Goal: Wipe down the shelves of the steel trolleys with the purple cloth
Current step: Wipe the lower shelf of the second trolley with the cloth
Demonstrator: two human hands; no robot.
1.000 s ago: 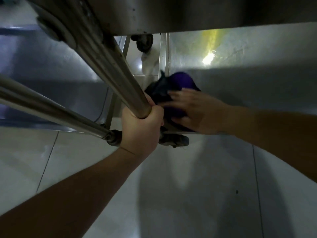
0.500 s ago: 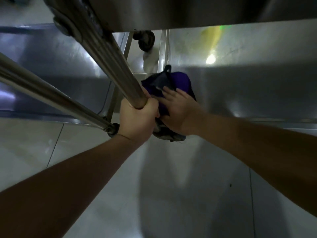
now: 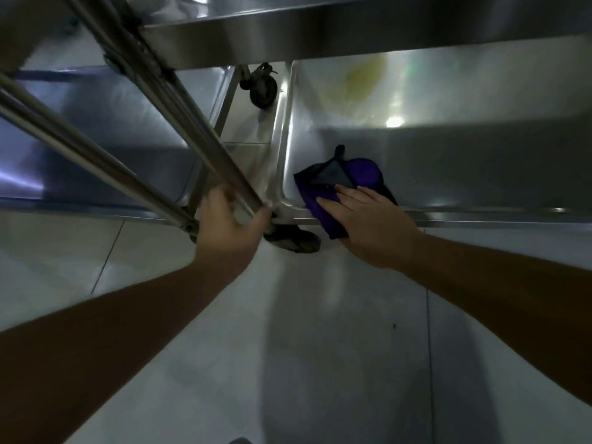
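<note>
My right hand [image 3: 368, 224] lies flat, fingers straight, pressing the cloth [image 3: 333, 187] onto the near left corner of the bottom shelf [image 3: 464, 161], right of centre in the frame. The cloth hangs a little over the shelf's front lip. My left hand [image 3: 229, 230], blurred at centre, is opened loosely at the foot of the post [image 3: 179, 104]; whether it touches the post I cannot tell. A caster [image 3: 293, 240] shows just below, between my hands.

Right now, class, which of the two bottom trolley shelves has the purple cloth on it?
The right-hand shelf, near its front-left corner, where the right hand presses the purple cloth flat. The left-hand shelf beyond the posts holds no cloth.
</note>
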